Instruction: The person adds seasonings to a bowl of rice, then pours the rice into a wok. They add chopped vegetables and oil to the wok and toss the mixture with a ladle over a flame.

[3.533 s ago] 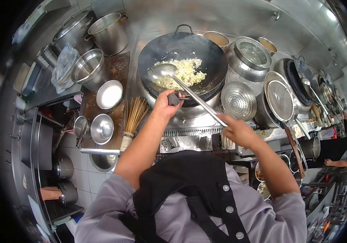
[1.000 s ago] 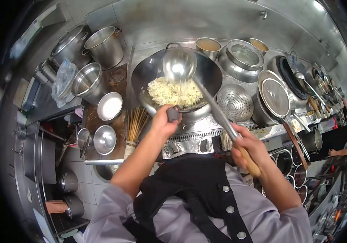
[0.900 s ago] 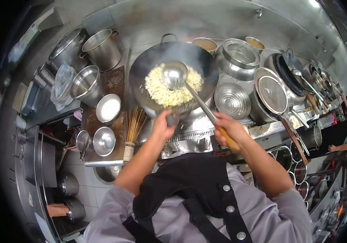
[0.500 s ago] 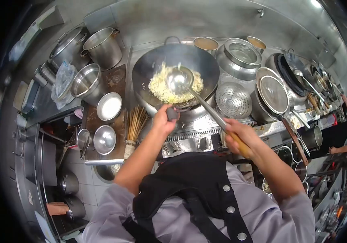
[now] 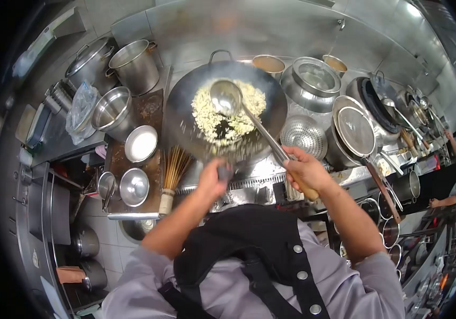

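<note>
A large dark wok [image 5: 177, 101] sits at the middle of the stove, with a loop handle on its far rim. Pale yellow and white bits of food [image 5: 204, 114] lie spread inside it, some blurred in motion near the front rim. My left hand [image 5: 213, 178], slightly smeared, is closed round the wok's dark near handle. My right hand [image 5: 309, 171] grips the wooden end of a long metal ladle [image 5: 226, 98], whose bowl is over the food. Light steam or smoke hangs above the wok.
Right of the wok are a perforated strainer [image 5: 303, 137], a lidded pot [image 5: 313, 85] and mesh sieves [image 5: 356, 131]. On the left stand tall pots [image 5: 135, 66], a bowl of white contents [image 5: 141, 143] and a bamboo brush [image 5: 167, 199]. Another person's arm [image 5: 448, 201] shows at the far right.
The wok has tilted and shifted slightly left, and its food has spread apart with a dark gap showing. My left hand moved slightly down and left; the ladle bowl moved left and up.
</note>
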`<state>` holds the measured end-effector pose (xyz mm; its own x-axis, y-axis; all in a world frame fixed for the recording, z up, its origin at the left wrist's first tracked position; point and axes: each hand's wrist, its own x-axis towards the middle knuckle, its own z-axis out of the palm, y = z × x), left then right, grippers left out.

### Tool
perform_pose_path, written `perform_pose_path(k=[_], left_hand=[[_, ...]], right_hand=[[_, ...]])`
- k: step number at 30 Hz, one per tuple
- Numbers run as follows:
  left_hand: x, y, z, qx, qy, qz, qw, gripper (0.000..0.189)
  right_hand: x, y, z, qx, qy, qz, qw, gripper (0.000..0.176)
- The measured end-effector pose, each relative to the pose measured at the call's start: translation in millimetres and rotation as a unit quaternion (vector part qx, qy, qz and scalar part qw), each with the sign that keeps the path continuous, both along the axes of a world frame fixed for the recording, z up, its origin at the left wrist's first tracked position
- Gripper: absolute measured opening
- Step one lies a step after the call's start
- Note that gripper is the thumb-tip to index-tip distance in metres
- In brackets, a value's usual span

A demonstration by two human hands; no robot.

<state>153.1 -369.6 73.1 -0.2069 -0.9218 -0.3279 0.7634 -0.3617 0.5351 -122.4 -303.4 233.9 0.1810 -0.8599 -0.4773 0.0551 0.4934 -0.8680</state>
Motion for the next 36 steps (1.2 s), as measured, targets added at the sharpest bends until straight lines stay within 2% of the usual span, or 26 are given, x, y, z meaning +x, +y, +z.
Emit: perform_pose_path(k=[1,3,5,6,7,9,11,13,17,19,20,21,23,25,26,27,28,30,31,33,34,36], left_hand=[[-1.3,22.2,-2.7,0.114,0.004,0.027,0.993,0.007],[2.3,58.1,39.7,0.091,-0.032,0.013,0.995,0.008],[8.6,33.0,40.9,0.172,0.082,0.056,0.98,0.008],[4.7,9.1,54.7,0.187,0.047,0.067,0.979,0.009],[4.8,-15.5,41.3,0.133,0.061,0.044,0.988,0.01],[-2.2,-56.2,25.4,0.119,0.032,0.06,0.991,0.008],[-5.6,-85.6,12.1,0.105,0.05,0.059,0.991,0.007],[-6.2,-96.0,12.8,0.13,-0.013,0.053,0.99,0.007],[-5.9,-94.6,10.8,0.115,-0.007,0.053,0.992,0.006],[-5.8,-93.4,11.3,0.12,-0.002,0.055,0.991,0.006],[-5.6,-94.3,8.9,0.122,0.002,0.057,0.991,0.007],[-5.6,-94.8,6.9,0.123,0.002,0.058,0.991,0.007],[-5.7,-96.7,4.4,0.11,0.026,0.058,0.992,0.008],[-5.0,-94.8,5.0,0.11,0.013,0.055,0.992,0.008],[-5.4,-95.6,5.5,0.108,0.002,0.051,0.993,0.008],[-5.7,-96.6,6.4,0.106,0.004,0.054,0.993,0.008],[-4.7,-95.3,5.6,0.111,0.013,0.06,0.992,0.009],[-2.9,-94.4,5.1,0.117,0.019,0.064,0.991,0.01],[-3.3,-93.4,8.5,0.121,0.011,0.06,0.991,0.009],[-4.4,-95.5,9.7,0.127,0.008,0.062,0.99,0.007],[-4.7,-97.7,8.9,0.121,0.007,0.065,0.99,0.007],[-6.2,-94.6,5.9,0.11,0.0,0.074,0.991,0.007]], right_hand=[[2.7,-3.8,-1.3,-0.099,0.09,0.038,0.99,0.055],[0.7,20.6,11.9,-0.121,0.079,0.015,0.989,0.056],[-8.1,36.6,10.5,-0.124,0.05,-0.075,0.988,0.061],[-11.0,32.3,0.0,-0.136,0.066,-0.077,0.985,0.067],[-4.2,26.6,-11.3,-0.136,0.068,-0.072,0.986,0.067],[21.7,10.7,-35.5,-0.121,0.222,-0.088,0.964,0.069],[50.4,-6.9,-57.5,-0.04,0.093,-0.052,0.993,0.066],[58.1,-18.2,-50.7,-0.068,0.06,0.003,0.996,0.067],[66.1,-3.8,4.9,-0.117,0.079,-0.001,0.99,0.066],[57.0,8.5,21.7,-0.178,0.068,-0.015,0.982,0.06],[51.2,9.1,21.3,-0.17,-0.02,-0.015,0.985,0.053],[50.4,6.2,18.8,-0.169,-0.021,-0.014,0.985,0.053],[48.8,-9.5,3.7,-0.002,-0.216,-0.046,0.975,0.048],[47.2,-56.5,-58.5,0.075,-0.16,-0.033,0.984,0.049],[62.4,-64.9,-63.8,-0.006,-0.033,-0.021,0.999,0.05],[72.9,-70.9,-65.7,-0.089,0.097,-0.006,0.991,0.052],[68.8,-65.5,-64.0,-0.088,0.096,-0.003,0.991,0.052],[73.4,-31.7,-14.2,-0.086,0.109,-0.015,0.99,0.054],[53.9,-20.5,-7.0,-0.047,-0.03,-0.01,0.998,0.053],[26.5,-5.0,-15.0,0.038,-0.298,-0.003,0.954,0.052],[27.4,-16.9,-27.5,0.041,-0.296,0.001,0.954,0.052],[40.2,-39.7,-57.3,0.055,-0.102,-0.012,0.993,0.051]])
